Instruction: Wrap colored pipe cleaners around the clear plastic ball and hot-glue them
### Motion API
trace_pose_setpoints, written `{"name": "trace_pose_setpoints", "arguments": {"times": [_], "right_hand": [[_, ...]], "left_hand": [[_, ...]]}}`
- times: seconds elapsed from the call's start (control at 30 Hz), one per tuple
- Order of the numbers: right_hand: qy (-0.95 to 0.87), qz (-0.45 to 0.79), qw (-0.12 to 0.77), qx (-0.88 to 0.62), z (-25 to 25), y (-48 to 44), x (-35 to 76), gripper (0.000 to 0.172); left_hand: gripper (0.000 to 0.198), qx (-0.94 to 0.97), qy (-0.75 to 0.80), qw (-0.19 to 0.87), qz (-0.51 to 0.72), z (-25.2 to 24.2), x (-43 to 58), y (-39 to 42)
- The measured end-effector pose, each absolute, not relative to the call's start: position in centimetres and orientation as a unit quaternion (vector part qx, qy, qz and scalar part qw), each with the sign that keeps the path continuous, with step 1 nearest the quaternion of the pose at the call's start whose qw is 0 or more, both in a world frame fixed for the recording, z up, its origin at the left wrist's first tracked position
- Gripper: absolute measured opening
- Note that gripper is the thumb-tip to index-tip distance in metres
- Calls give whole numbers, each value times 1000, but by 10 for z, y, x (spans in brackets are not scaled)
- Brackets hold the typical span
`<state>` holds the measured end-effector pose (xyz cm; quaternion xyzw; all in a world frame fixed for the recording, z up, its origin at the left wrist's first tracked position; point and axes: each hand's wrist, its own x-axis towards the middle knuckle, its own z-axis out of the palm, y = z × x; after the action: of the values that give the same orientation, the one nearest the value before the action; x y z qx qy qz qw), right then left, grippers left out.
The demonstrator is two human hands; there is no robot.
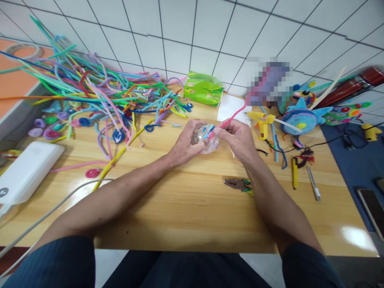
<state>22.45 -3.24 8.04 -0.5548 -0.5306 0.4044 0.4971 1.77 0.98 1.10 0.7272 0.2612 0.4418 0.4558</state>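
Observation:
My left hand (pixel 186 145) is closed around a clear plastic ball (pixel 207 141) held above the wooden table (pixel 186 200). Blue and pink pipe-cleaner ends (pixel 208 131) lie against the top of the ball. My right hand (pixel 237 138) pinches a pink pipe cleaner (pixel 232 117) that rises up and to the right from the ball. Both hands meet at the ball near the table's middle.
A large tangle of coloured pipe cleaners (pixel 99 92) covers the back left. A white box (pixel 28 170) and a grey cable (pixel 45 216) lie at left. A green packet (pixel 203 89), a yellow glue gun (pixel 262 122), pliers (pixel 240 185), a pen (pixel 313 184) and pipe-cleaner figures (pixel 303 116) lie behind and right.

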Motion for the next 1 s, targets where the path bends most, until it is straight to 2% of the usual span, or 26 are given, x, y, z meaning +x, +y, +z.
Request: {"name": "trace_pose_setpoints", "arguments": {"times": [0.2, 0.37, 0.6, 0.77, 1.0], "right_hand": [[-558, 408, 483, -537, 83, -36, 225, 30], [-602, 441, 441, -499, 89, -36, 233, 33], [-645, 343, 445, -518, 84, -37, 230, 23], [-632, 316, 446, -549, 83, -40, 223, 17], [-589, 387, 456, -543, 82, -38, 224, 25]], "left_hand": [[52, 724, 262, 457, 446, 10, 18, 10], [55, 725, 265, 461, 437, 12, 17, 11], [55, 733, 254, 447, 445, 10, 16, 12], [52, 734, 251, 443, 450, 9, 18, 11], [53, 738, 248, 434, 453, 7, 18, 10]]}}
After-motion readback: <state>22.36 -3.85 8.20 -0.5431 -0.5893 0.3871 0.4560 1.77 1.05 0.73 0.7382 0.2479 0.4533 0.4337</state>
